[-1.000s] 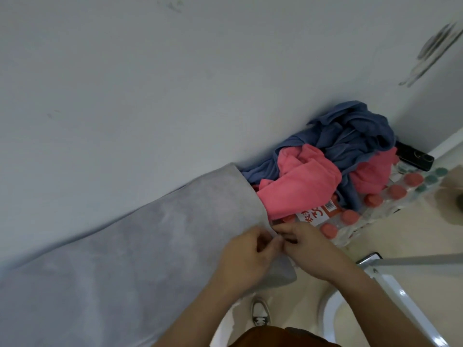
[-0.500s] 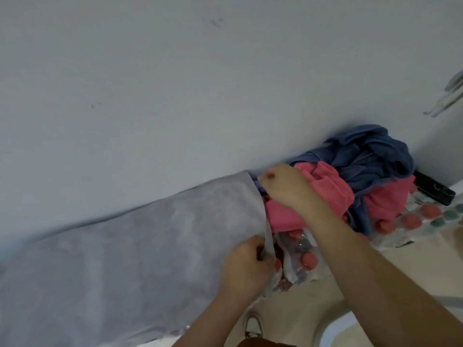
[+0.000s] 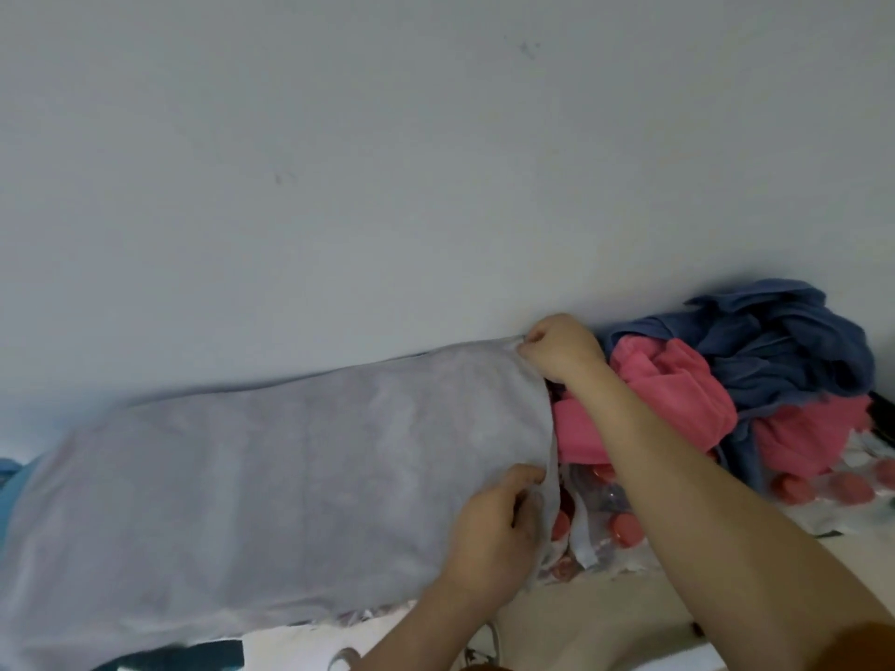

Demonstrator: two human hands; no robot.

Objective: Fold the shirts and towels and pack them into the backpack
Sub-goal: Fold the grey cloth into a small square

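Observation:
A large grey towel [image 3: 271, 472] lies spread flat against the wall, filling the lower left. My right hand [image 3: 557, 348] pinches its far right corner next to the wall. My left hand [image 3: 494, 535] grips the near right edge of the same towel. To the right sits a heap of cloth: a pink towel [image 3: 668, 404] in front and a blue garment [image 3: 784, 351] behind and over it. No backpack is in view.
Shrink-wrapped bottles with red caps [image 3: 624, 530] lie under and beside the cloth heap. A dark object [image 3: 884, 409] pokes out at the right edge. A blue cloth [image 3: 7, 486] shows at the far left. The pale wall [image 3: 387, 162] stands close behind. Shoes and floor show below.
My right hand left the near corner, where both hands met, and slid along the towel's right edge to the far corner by the wall. My left hand kept its grip on the near edge.

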